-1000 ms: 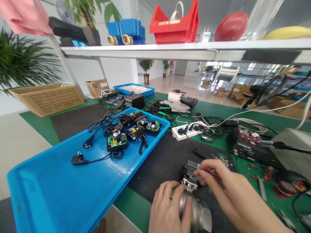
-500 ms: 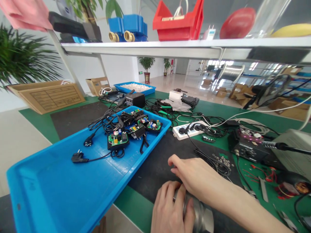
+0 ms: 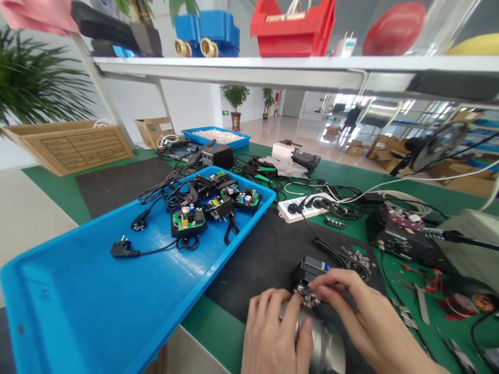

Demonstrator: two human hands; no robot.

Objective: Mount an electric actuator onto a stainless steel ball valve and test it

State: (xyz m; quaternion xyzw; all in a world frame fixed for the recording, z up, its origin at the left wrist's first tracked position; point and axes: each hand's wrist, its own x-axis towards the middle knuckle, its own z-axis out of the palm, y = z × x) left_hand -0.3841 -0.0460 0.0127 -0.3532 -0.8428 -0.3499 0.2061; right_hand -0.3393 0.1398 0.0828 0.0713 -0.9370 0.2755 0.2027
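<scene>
My left hand (image 3: 275, 335) is wrapped round a silver metal cylinder (image 3: 325, 345) at the bench's near edge. A small black and metal fixture (image 3: 307, 278) sits at the cylinder's far end. My right hand (image 3: 356, 311) pinches something small at the top of that fixture; I cannot make out what it is. Just beyond lies a scatter of small metal parts (image 3: 356, 257) on the black mat (image 3: 265, 254).
A large blue tray (image 3: 97, 301) on the left holds circuit boards (image 3: 187, 221) with plug cables. A white power strip (image 3: 302, 208), tangled wires, a black instrument (image 3: 397, 236) and a grey box (image 3: 473, 249) fill the right. A shelf (image 3: 273, 70) hangs overhead.
My right hand reached out to the left over the mat half a second ago and has come back to pinch at the fixture. The left hand stayed on the cylinder.
</scene>
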